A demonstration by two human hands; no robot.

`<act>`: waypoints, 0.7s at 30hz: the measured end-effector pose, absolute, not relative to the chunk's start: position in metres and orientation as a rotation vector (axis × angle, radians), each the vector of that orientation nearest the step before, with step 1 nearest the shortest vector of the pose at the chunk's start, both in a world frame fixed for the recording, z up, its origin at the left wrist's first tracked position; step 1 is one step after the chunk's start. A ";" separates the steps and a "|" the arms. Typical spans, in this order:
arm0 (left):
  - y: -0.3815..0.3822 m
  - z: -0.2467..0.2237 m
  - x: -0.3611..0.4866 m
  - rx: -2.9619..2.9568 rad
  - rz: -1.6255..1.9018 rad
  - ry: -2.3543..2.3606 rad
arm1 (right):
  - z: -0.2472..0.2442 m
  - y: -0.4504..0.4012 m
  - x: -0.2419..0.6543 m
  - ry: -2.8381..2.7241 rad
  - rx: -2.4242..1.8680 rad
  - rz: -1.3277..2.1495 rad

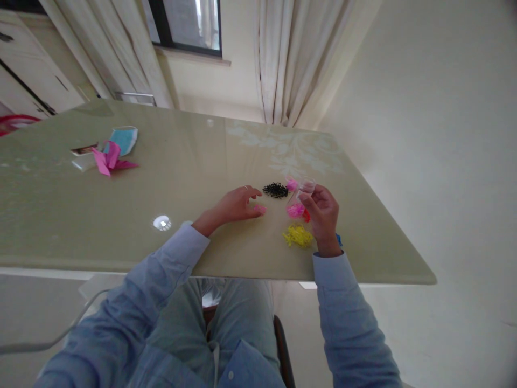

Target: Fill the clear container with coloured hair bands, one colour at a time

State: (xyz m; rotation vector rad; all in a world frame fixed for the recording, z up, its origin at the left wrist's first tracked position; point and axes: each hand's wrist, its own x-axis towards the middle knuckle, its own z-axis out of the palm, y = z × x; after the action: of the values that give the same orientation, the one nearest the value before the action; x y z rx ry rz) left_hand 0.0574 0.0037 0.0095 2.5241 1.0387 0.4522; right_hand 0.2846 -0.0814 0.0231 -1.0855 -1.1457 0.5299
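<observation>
My right hand (323,213) pinches a small clear plastic container (307,186) above the table, between thumb and fingers. My left hand (240,203) rests low over the table with thumb and fingers apart. By its thumb lies a little light pink heap (260,209), partly covered. Between the hands are loose piles of what look like tiny rubber bands: a black pile (276,189), a bright pink pile (295,210) and a yellow pile (298,236). More pink bits (291,184) sit behind the container. Some red bits (307,216) and blue bits (339,240) show beside my right hand, partly hidden.
The glossy table (194,161) ends near my lap and at a right edge by the wall. Far left lie a pink folded-paper figure (109,157), a blue face mask (126,141) and a clear packet (84,162). Curtains (283,59) hang beyond the table.
</observation>
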 end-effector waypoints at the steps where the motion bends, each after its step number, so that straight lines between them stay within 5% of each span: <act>1: 0.003 0.011 0.056 2.536 0.407 1.057 | 0.023 -0.081 0.285 -1.148 -1.092 0.527; 21: 0.004 0.004 0.066 2.518 0.378 0.959 | 0.020 -0.081 0.285 -1.161 -1.081 0.551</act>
State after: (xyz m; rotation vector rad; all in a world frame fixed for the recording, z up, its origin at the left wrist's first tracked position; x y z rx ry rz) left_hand 0.0662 0.0041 0.0040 2.5177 0.9591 0.3779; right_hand 0.2848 -0.0812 0.0200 -1.0815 -1.1612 0.5511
